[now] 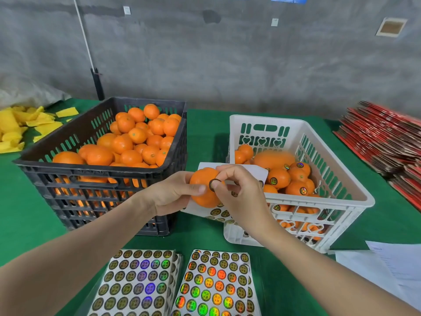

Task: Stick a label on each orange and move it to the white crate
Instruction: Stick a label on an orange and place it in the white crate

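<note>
Smooth round orange (202, 190) was off the bench, up in the air between the two crates. The left hand (173, 192) gripped it from its left side, thumb across the front. Small round dark-rimmed holographic label (214, 184) sat on the orange's right-front face, pinched between thumb and forefinger of the right hand (241, 192). Couldn't tell if it was fully stuck down or only tacked at one edge. Curled white backing sheet (255, 172) with a few stickers left hung just behind and below the orange; which hand carried it wasn't clear. Step in hand, as I read it: label application, not the transfer. Next move would call for pressing the label flat, releasing the right hand, then carrying the orange right, over the near rim of the white slotted plastic crate (355, 197). That one already held a pile of labelled fruit, so set it down, don't drop. Black slotted plastic crate (100, 174) on the left was nearly full of fruit, so most of the job looked undone. Two holographic sticker sheets (136, 283) lay nearest the camera on the green cloth-covered bench (205, 133). Yellow foam sleeves (20, 126) far left, stacked red flat cartons (382, 137) far right, white papers (391, 265) near right.
</note>
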A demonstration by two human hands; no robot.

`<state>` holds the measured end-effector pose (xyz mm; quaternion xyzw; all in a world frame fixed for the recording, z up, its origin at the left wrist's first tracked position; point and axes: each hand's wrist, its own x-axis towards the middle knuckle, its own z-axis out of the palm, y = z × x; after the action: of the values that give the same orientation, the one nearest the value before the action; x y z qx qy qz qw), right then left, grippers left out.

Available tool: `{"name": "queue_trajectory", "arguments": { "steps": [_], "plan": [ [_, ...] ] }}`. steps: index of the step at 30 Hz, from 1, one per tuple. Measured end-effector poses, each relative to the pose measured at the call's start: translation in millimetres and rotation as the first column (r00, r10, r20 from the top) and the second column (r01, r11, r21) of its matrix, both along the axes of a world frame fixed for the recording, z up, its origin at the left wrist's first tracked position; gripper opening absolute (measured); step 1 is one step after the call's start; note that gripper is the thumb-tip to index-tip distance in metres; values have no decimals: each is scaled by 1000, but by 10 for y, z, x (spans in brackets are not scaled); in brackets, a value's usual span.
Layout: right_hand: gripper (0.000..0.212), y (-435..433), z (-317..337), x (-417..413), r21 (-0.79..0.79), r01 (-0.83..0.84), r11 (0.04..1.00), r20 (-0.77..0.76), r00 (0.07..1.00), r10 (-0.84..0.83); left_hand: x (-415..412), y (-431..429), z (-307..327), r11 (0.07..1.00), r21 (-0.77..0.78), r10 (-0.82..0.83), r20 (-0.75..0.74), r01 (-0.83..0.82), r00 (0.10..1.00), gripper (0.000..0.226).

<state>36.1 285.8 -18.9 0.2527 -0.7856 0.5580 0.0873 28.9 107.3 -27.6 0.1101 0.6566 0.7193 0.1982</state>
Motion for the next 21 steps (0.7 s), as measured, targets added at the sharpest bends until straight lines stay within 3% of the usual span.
{"name": "queue_trajectory", "arguments": {
  "steps": [3,4,6,7,9,11,12,16,19,21],
  "plan": [
    [72,56,40,-70,-76,-52,996,181,981,65,7,-42,14,999,-2,-51,21,51,998,99],
    [78,80,54,-86,-97,-77,992,248,964,99,8,-50,13,998,-1,-62,25,62,998,98],
    [64,120,61,-105,-91,-163,982,298,937,183,2,-59,20,998,-7,-65,13,65,998,98],
    [60,130,66,-96,-50,-214,976,293,931,219,-8,-61,30,998,-14,-59,12,60,998,100],
    [72,125,73,-56,135,-270,953,221,946,237,-37,-64,49,998,-17,-63,22,63,998,99],
    [79,88,52,-33,340,-186,922,46,982,181,-59,-57,49,995,4,-99,34,99,995,89],
    [75,75,47,-32,365,-132,922,-26,988,151,-71,-51,46,994,15,-113,39,113,993,83],
    [64,149,148,-167,151,-54,987,-36,998,61,-169,-32,106,998,31,-66,102,63,993,87],
    [64,349,272,-597,-26,147,989,-19,989,-147,-322,-89,197,995,-71,70,66,-65,995,81],
    [64,553,292,-1044,-46,300,953,12,954,-300,-407,-116,226,991,-100,91,52,-85,994,94]
  ]
}}
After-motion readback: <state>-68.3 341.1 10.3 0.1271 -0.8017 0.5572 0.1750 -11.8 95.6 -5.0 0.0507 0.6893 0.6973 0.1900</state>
